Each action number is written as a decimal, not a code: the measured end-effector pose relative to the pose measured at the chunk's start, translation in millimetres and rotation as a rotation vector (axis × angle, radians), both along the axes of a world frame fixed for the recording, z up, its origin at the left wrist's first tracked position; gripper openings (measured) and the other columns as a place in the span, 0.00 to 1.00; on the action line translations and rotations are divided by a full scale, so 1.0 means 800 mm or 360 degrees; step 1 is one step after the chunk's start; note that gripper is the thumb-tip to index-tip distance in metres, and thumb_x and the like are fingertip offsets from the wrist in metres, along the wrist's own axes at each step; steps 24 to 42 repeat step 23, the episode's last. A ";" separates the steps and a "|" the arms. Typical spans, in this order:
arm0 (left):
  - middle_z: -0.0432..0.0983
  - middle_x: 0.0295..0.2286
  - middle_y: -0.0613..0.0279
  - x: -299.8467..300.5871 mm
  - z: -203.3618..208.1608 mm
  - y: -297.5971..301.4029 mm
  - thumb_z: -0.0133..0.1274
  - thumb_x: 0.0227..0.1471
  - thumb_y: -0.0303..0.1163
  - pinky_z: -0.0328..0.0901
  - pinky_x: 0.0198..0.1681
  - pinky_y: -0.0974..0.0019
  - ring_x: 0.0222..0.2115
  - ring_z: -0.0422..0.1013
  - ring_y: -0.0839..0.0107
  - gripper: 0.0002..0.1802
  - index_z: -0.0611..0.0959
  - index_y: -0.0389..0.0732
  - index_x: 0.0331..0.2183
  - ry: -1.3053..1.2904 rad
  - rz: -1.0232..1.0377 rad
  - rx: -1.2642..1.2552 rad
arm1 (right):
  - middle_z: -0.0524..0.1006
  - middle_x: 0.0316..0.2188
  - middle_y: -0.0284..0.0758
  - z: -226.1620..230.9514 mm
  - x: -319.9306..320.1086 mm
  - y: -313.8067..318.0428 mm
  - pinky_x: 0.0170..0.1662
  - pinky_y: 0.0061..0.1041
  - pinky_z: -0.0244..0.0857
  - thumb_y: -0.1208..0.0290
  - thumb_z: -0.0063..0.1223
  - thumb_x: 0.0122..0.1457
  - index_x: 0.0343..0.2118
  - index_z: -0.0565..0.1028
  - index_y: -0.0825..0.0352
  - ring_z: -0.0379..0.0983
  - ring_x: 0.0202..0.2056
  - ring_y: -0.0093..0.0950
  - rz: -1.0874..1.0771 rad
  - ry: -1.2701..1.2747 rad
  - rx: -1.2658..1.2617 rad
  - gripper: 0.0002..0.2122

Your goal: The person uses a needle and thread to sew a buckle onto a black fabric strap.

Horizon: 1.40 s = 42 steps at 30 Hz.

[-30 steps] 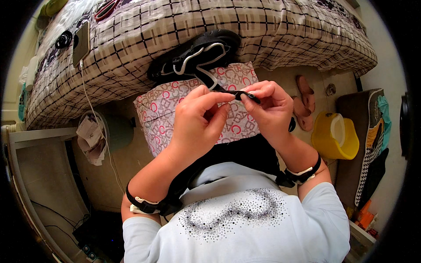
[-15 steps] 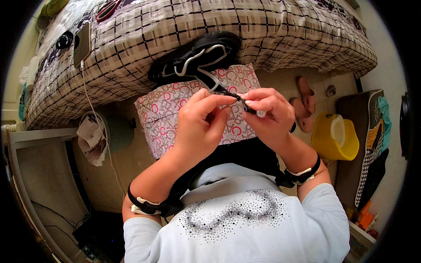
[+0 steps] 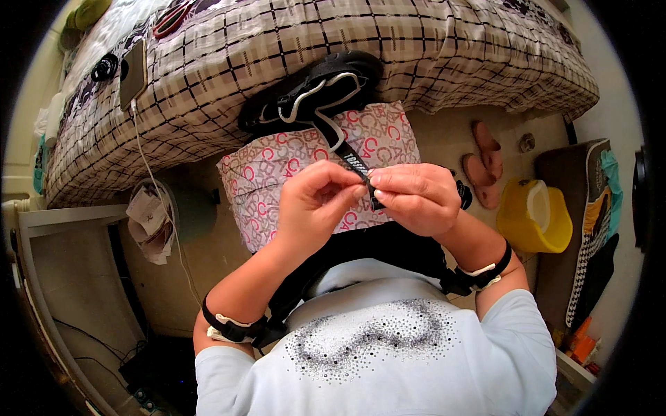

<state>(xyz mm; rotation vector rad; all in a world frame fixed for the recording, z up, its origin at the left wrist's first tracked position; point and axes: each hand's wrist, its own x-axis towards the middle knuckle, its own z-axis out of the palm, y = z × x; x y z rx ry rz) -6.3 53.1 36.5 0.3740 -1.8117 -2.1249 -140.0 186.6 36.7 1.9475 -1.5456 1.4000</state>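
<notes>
A black sandal-like shoe (image 3: 316,93) with white edging and a thick sole rests against the side of the bed. From it a black strap (image 3: 356,163) with pale lettering runs toward me. My left hand (image 3: 316,201) pinches the strap's left edge between thumb and forefinger. Closed on the strap's near end is my right hand (image 3: 416,197), its fingers bunched together and hiding part of it. Both hands meet above a white cloth (image 3: 260,184) with a pink and grey letter pattern, spread over my lap.
The bed (image 3: 451,55) has a checked cover, with a phone (image 3: 133,73), a coiled black cord (image 3: 105,67) and red-handled scissors (image 3: 172,19). A yellow bucket (image 3: 513,229) and pink slippers (image 3: 479,173) are to the right. A waste bin (image 3: 191,208) stands left, near a white cable.
The strap now lies straighter, with its lettered face showing. My right hand has come lower and left, its fingers closing over the strap's end. My left fingers have dropped slightly.
</notes>
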 end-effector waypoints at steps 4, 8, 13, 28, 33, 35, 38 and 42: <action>0.73 0.29 0.62 0.018 -0.014 0.000 0.54 0.46 0.16 0.66 0.37 0.75 0.30 0.71 0.78 0.05 0.77 0.32 0.30 -0.0029 -0.0082 0.0177 | 0.77 0.30 0.40 -0.003 0.000 0.001 0.34 0.27 0.74 0.77 0.56 0.43 0.23 0.76 0.71 0.77 0.31 0.33 0.0097 0.0106 -0.0001 0.04; 0.73 0.29 0.61 0.022 -0.019 0.002 0.55 0.45 0.16 0.67 0.36 0.75 0.30 0.71 0.78 0.12 0.73 0.33 0.35 -0.0010 -0.0056 0.0354 | 0.78 0.31 0.40 -0.002 0.000 0.002 0.33 0.26 0.74 0.77 0.56 0.44 0.24 0.76 0.70 0.77 0.31 0.33 0.0143 0.0195 0.0037 0.04; 0.72 0.29 0.62 0.018 0.003 -0.004 0.58 0.41 0.16 0.68 0.29 0.74 0.29 0.72 0.76 0.18 0.72 0.37 0.37 -0.0148 -0.0019 -0.0135 | 0.78 0.31 0.39 0.006 0.000 0.002 0.34 0.26 0.73 0.77 0.55 0.44 0.24 0.76 0.70 0.77 0.32 0.32 0.0192 0.0297 0.0084 0.04; 0.72 0.31 0.57 0.008 0.039 -0.034 0.57 0.41 0.23 0.63 0.41 0.64 0.35 0.70 0.61 0.09 0.79 0.40 0.31 0.0038 -0.0382 -0.1238 | 0.78 0.31 0.38 0.000 0.002 0.004 0.36 0.26 0.73 0.76 0.55 0.44 0.26 0.77 0.68 0.77 0.32 0.31 0.0221 0.0352 0.0122 0.05; 0.72 0.31 0.57 0.008 0.039 -0.034 0.57 0.41 0.23 0.63 0.41 0.64 0.35 0.70 0.61 0.09 0.79 0.40 0.31 0.0038 -0.0382 -0.1238 | 0.78 0.31 0.38 0.000 0.002 0.004 0.36 0.26 0.73 0.76 0.55 0.44 0.26 0.77 0.68 0.77 0.32 0.31 0.0221 0.0352 0.0122 0.05; 0.72 0.31 0.57 0.008 0.039 -0.034 0.57 0.41 0.23 0.63 0.41 0.64 0.35 0.70 0.61 0.09 0.79 0.40 0.31 0.0038 -0.0382 -0.1238 | 0.78 0.31 0.38 0.000 0.002 0.004 0.36 0.26 0.73 0.76 0.55 0.44 0.26 0.77 0.68 0.77 0.32 0.31 0.0221 0.0352 0.0122 0.05; 0.72 0.31 0.57 0.008 0.039 -0.034 0.57 0.41 0.23 0.63 0.41 0.64 0.35 0.70 0.61 0.09 0.79 0.40 0.31 0.0038 -0.0382 -0.1238 | 0.78 0.31 0.38 0.000 0.002 0.004 0.36 0.26 0.73 0.76 0.55 0.44 0.26 0.77 0.68 0.77 0.32 0.31 0.0221 0.0352 0.0122 0.05; 0.72 0.31 0.57 0.008 0.039 -0.034 0.57 0.41 0.23 0.63 0.41 0.64 0.35 0.70 0.61 0.09 0.79 0.40 0.31 0.0038 -0.0382 -0.1238 | 0.78 0.31 0.38 0.000 0.002 0.004 0.36 0.26 0.73 0.76 0.55 0.44 0.26 0.77 0.68 0.77 0.32 0.31 0.0221 0.0352 0.0122 0.05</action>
